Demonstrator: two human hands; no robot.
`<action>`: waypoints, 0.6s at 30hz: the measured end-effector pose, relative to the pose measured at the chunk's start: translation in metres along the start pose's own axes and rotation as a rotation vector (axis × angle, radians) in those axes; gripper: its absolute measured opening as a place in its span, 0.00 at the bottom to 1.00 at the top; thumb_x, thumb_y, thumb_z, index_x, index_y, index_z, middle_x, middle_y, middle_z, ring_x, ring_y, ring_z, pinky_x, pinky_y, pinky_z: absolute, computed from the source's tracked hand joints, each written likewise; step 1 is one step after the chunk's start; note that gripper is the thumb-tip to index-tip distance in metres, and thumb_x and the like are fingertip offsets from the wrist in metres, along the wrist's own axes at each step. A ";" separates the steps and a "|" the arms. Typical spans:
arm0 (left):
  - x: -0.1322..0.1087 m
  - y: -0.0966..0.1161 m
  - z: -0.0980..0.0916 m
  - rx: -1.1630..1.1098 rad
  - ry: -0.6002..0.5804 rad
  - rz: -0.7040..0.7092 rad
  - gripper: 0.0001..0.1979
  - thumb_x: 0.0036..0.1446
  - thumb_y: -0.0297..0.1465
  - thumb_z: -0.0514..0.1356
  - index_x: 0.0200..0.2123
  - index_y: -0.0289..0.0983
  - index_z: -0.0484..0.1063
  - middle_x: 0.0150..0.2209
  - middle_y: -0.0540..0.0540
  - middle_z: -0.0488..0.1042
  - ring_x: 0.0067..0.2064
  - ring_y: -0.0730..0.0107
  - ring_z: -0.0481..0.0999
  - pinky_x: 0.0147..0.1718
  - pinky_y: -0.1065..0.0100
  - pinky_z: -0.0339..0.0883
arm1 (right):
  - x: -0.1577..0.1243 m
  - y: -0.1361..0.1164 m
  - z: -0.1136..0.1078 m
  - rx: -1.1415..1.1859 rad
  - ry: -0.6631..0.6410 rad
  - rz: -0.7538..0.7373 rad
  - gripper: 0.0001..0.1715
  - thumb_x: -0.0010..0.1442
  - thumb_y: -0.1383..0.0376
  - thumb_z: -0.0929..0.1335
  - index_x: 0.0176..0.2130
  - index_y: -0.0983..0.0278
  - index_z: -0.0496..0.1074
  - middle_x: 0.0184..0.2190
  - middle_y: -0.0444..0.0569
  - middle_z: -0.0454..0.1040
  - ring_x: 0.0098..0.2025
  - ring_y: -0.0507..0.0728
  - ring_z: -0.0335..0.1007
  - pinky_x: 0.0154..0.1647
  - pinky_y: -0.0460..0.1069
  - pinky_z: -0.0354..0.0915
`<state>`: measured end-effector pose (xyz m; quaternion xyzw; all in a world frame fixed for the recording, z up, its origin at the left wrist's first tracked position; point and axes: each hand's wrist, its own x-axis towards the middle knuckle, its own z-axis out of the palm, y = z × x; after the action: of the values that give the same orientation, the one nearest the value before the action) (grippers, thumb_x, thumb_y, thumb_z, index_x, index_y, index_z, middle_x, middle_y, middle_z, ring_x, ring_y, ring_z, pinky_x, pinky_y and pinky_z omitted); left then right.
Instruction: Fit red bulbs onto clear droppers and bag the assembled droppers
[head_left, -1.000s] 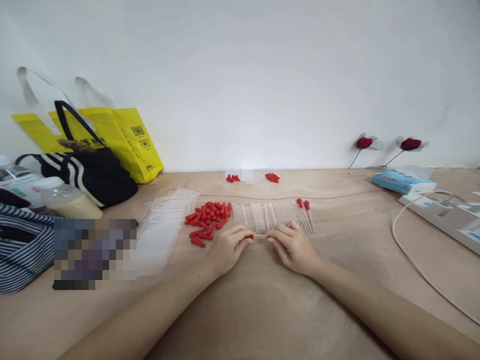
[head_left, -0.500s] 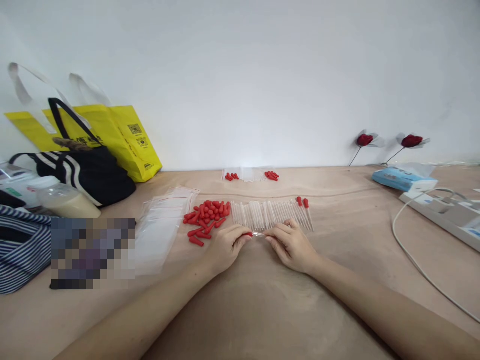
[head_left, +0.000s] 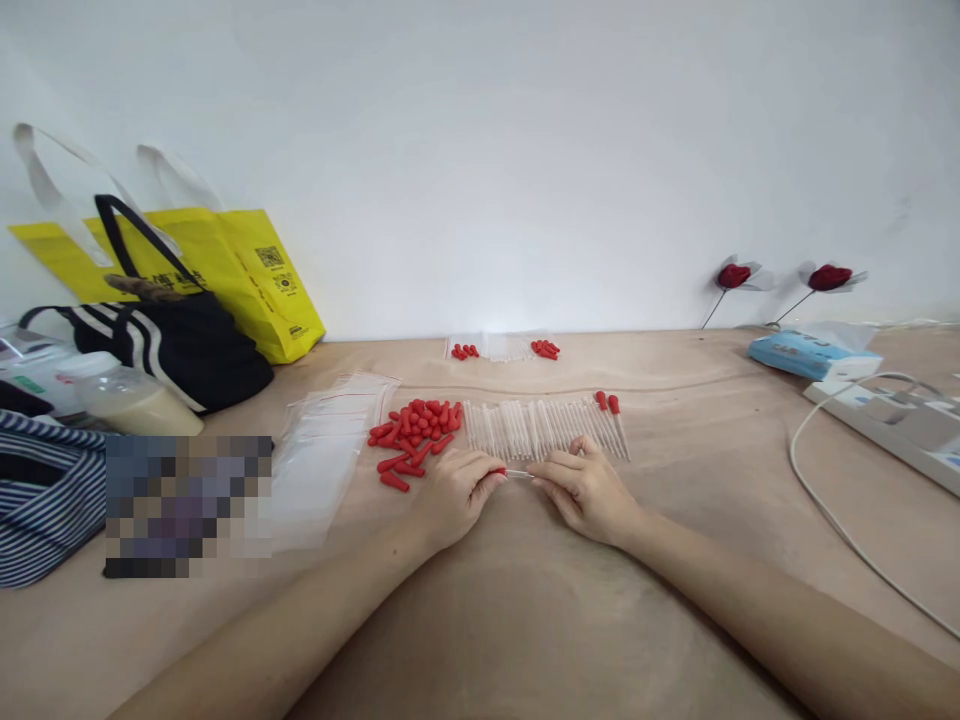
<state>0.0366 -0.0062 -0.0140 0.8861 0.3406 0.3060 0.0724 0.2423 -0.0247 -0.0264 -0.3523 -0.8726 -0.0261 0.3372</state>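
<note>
My left hand [head_left: 459, 492] pinches a red rubber dropper bulb [head_left: 498, 471], mostly hidden by the fingers. From the bulb a clear glass dropper tube [head_left: 519, 474] runs across to my right hand [head_left: 583, 492], whose fingers are closed on its other end. Whether the tube sits inside the bulb I cannot tell. Just beyond my hands lies a row of glass tubes [head_left: 525, 430]. At its right end are two droppers with red bulbs [head_left: 615, 405] on them. A heap of loose red bulbs [head_left: 420, 430] lies beyond my left hand.
Clear zip bags [head_left: 322, 470] lie left of the heap. A filled bag [head_left: 502, 347] rests near the wall. Farther left are a black bag [head_left: 202, 350], a yellow bag [head_left: 277, 300] and a bottle [head_left: 142, 400]. At right are a tissue pack [head_left: 810, 355], a power strip [head_left: 885, 430] and a cable [head_left: 825, 520].
Both hands keep their grip on the bulb and tube in nearly the same place. The view has shifted very slightly.
</note>
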 end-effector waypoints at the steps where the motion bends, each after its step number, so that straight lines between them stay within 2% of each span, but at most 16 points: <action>1: 0.000 0.000 0.000 0.012 -0.006 0.008 0.09 0.58 0.31 0.51 0.32 0.36 0.69 0.31 0.48 0.75 0.34 0.69 0.72 0.35 0.66 0.62 | 0.000 0.000 -0.001 -0.014 0.004 -0.016 0.12 0.60 0.69 0.59 0.37 0.65 0.70 0.25 0.45 0.70 0.26 0.50 0.61 0.35 0.50 0.49; 8: -0.002 0.001 0.001 0.096 -0.017 0.070 0.10 0.59 0.30 0.49 0.31 0.35 0.69 0.30 0.48 0.75 0.32 0.70 0.71 0.36 0.65 0.60 | 0.003 -0.002 -0.004 -0.148 0.029 -0.134 0.14 0.58 0.73 0.57 0.35 0.66 0.70 0.21 0.43 0.68 0.22 0.49 0.57 0.34 0.50 0.47; 12: -0.002 0.002 0.002 0.161 0.000 0.099 0.10 0.59 0.30 0.49 0.30 0.36 0.68 0.28 0.50 0.74 0.30 0.72 0.70 0.45 0.60 0.56 | 0.002 -0.002 -0.001 -0.221 0.084 -0.179 0.16 0.56 0.75 0.56 0.35 0.67 0.70 0.21 0.43 0.66 0.22 0.49 0.57 0.34 0.50 0.47; 18: -0.002 0.005 0.004 0.176 0.031 0.104 0.10 0.59 0.29 0.48 0.30 0.37 0.67 0.28 0.51 0.74 0.29 0.73 0.70 0.48 0.58 0.52 | 0.004 -0.003 0.004 -0.125 0.102 -0.173 0.14 0.57 0.74 0.56 0.34 0.68 0.69 0.23 0.45 0.66 0.24 0.50 0.56 0.34 0.49 0.51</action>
<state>0.0411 -0.0111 -0.0163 0.9006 0.3210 0.2917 -0.0271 0.2360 -0.0234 -0.0260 -0.2940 -0.8781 -0.1273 0.3553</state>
